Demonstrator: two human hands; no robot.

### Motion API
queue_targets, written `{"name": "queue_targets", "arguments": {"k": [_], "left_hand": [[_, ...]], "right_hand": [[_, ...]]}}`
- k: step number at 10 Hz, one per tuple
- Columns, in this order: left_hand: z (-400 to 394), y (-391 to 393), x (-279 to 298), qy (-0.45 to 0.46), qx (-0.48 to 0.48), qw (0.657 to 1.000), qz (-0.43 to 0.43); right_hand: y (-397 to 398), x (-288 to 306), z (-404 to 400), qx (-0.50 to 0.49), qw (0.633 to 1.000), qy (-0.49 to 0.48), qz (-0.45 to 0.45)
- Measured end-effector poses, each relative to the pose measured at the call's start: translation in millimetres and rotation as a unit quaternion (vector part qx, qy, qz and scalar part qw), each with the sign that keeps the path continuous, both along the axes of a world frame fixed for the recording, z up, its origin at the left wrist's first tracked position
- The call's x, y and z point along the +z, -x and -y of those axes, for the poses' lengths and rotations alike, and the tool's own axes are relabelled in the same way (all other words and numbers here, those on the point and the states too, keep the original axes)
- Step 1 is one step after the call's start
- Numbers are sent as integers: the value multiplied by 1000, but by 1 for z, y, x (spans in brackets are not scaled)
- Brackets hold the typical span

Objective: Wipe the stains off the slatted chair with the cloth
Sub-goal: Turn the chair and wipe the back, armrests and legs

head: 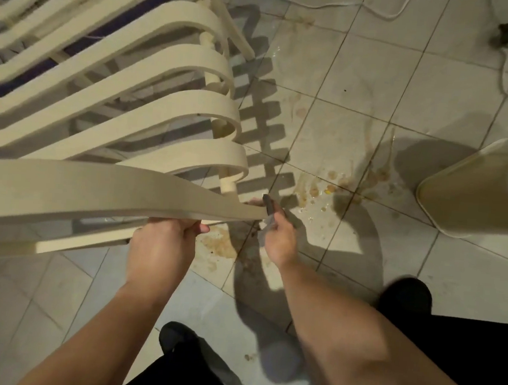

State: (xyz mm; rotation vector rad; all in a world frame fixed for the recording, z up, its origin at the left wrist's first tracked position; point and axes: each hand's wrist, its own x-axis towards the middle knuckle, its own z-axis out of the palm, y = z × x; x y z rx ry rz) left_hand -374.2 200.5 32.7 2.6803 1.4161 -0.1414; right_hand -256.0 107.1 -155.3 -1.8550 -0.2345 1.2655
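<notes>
The cream slatted chair (pixel 101 186) fills the upper left, its curved slats ending in curls above the floor. My left hand (pixel 163 246) grips the underside of the nearest broad slat from below. My right hand (pixel 278 239) holds a small dark grey cloth (pixel 269 208) against the right end of that same slat. Part of the cloth is hidden inside my fingers.
Brown and yellow stains (pixel 322 191) and wet patches spread over the tiled floor beside the chair's end. A cream upturned tub or seat (pixel 471 191) stands at the right. A white cord (pixel 337 4) lies at the back. My black shoes (pixel 405 295) are below.
</notes>
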Motion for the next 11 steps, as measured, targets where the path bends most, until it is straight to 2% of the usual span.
{"name": "queue_targets", "arguments": {"k": [2, 4, 5, 6, 8, 9, 11], "left_hand": [[-3, -1, 0, 10, -2, 1000, -11], [-7, -8, 10, 88, 44, 993, -68], [-9, -8, 12, 81, 25, 992, -91], [-8, -7, 11, 84, 28, 993, -82], [-8, -4, 6, 115, 48, 990, -67], [-7, -10, 16, 127, 33, 988, -80], [-13, -2, 14, 111, 21, 988, -103]], "right_hand": [[-25, -19, -12, 50, 992, 92, -63], [-24, -21, -17, 14, 991, 108, -79], [-12, -2, -15, -12, 994, 97, -54], [2, 49, -13, -37, 998, 24, -40], [43, 146, -9, -181, 979, -83, -39], [44, 173, 3, -158, 980, -121, -26], [11, 147, 34, -25, 997, -71, -34]]}}
